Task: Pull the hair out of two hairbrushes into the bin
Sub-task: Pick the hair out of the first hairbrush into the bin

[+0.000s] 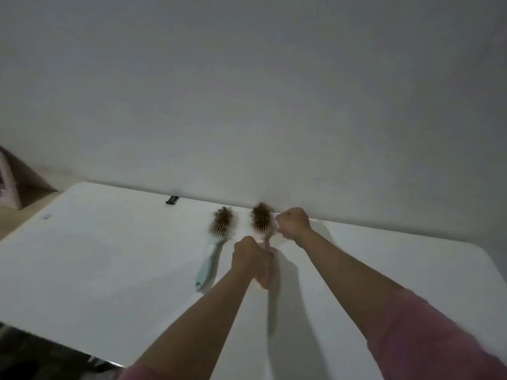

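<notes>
two brushes full of hair, one already in the hands

the left grip is closed in a fist around the handle of the pink hairbrush, so the handle is mostly hidden inside it. the head of this brush points away from the left grip, toward the wall, and it carries a thick clump of brown hair on its bristles. it is not clear if the head rests on the counter or is lifted a little above it.

the right grip is just to the right of that brush head, touching or almost touching its edge. its fingers are curled in tightly, but the picture is blurred here and i cannot tell if they pinch some hair or the rim of the brush.

to the left of the left grip lies the blue hairbrush, flat on the counter, no hand on it. its head is beside the pink head and also covered with a clump of brown hair, and its handle runs back toward the person.

both forearms are bare, with pink sleeves pushed up near the elbows.

farther from the grips, at the far edge of the white counter by the wall, there is a small black object, too small to identify. the bin is not in this view.
</notes>
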